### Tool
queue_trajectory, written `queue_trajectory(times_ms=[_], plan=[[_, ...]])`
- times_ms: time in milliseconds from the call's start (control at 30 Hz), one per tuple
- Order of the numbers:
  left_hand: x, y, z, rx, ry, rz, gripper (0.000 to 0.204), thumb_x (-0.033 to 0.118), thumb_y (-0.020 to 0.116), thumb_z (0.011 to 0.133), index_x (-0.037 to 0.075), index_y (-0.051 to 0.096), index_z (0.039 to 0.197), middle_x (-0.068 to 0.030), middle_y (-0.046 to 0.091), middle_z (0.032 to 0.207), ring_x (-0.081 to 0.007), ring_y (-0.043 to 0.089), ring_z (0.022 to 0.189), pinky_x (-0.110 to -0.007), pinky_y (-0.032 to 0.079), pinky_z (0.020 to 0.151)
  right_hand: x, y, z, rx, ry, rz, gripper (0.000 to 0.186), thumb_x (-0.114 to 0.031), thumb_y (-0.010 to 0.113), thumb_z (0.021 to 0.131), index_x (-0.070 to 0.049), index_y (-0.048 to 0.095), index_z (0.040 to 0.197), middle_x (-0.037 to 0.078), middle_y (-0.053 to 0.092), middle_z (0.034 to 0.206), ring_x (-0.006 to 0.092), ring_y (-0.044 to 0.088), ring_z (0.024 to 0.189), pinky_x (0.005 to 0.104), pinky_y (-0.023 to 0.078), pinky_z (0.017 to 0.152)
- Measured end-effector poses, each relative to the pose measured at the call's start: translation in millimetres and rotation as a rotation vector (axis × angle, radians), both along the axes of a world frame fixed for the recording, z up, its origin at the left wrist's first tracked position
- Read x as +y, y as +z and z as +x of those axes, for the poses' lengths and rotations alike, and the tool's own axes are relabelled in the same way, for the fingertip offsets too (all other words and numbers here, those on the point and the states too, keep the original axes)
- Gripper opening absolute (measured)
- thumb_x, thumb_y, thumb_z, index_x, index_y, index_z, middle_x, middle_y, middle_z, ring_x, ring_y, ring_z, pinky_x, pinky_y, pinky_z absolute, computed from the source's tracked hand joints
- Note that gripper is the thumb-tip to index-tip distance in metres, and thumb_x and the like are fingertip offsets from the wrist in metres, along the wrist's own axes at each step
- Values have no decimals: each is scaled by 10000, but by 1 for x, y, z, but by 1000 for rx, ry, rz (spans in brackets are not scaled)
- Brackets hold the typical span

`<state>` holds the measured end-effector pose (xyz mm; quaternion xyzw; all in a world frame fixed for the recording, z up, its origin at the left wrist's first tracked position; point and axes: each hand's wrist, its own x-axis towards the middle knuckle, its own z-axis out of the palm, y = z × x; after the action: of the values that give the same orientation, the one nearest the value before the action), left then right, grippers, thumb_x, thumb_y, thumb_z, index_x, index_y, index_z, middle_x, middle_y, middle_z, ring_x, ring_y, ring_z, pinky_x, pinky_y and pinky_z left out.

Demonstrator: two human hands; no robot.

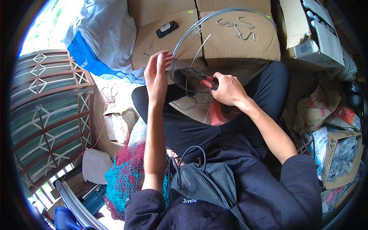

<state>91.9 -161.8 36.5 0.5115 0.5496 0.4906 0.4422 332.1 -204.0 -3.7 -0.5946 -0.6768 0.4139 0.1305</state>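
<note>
Head view, seated over my knees. My right hand (227, 89) is closed around red-handled pliers (207, 81), whose nose meets a coil of grey wire (184, 38). The coil stands in front of my knees, its upper arc crossing flattened cardboard (230, 42). My left hand (156, 74) is open, fingers spread, holding nothing, fingertips just beside the coil's left edge. On the cardboard lie bent wire hooks (241, 28) and 1 black device (167, 29). Red and teal netting (126, 172) sits at my left.

Cluttered storage workshop, flattened cardboard (237, 38), stacked boxes (318, 42), sacks (103, 34), netting (126, 172)
</note>
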Motion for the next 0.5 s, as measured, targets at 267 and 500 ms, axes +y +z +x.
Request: queue_trajectory(times_ms=[267,500], plan=[[-78,-74,38,-39,-100,-221,641,553,373,1122,19,655,905,35,493,620,-61,434,539,-243,334,511,27,16,27,239,139,-83,569,-300,740,853,64,646,1280,297,696,1217,416,661,1196,446,508,1024],[-25,-65,16,101,-277,-500,643,551,402,1117,48,553,747,39,457,671,-94,406,640,-303,351,590,94,-27,26,206,247,-278,412,-322,694,894,-8,714,1159,167,742,930,253,723,918,381,541,848]])
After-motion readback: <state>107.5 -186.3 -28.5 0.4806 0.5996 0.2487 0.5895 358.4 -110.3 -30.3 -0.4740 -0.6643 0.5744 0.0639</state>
